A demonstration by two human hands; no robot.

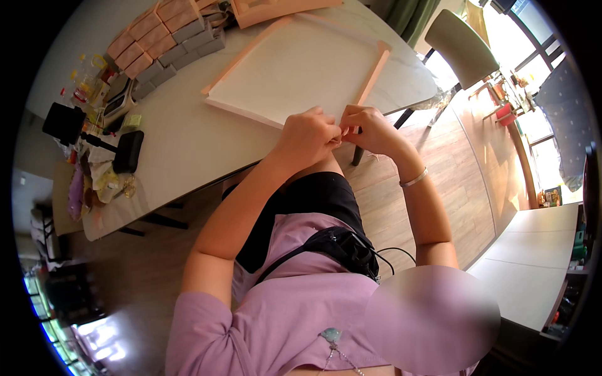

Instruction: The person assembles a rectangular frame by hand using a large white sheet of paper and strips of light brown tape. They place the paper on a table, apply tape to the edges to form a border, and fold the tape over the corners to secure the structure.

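A large shallow cardboard tray [291,70], white inside with peach-coloured side walls, lies on the table in front of me. My left hand [307,136] and my right hand [371,130] meet at its near right corner. The fingers of both are bent and pinched close together there, the left closed on the end of the near wall, the right on the end of the right wall. My fingers hide the corner itself. A bracelet circles my right wrist.
The pale table [169,131] carries stacked peach and grey boxes [160,39] at the far left and another peach cardboard piece [276,9] at the back. A black phone stand [100,141] and assorted items crowd its left end. A chair [461,47] stands beyond the right corner.
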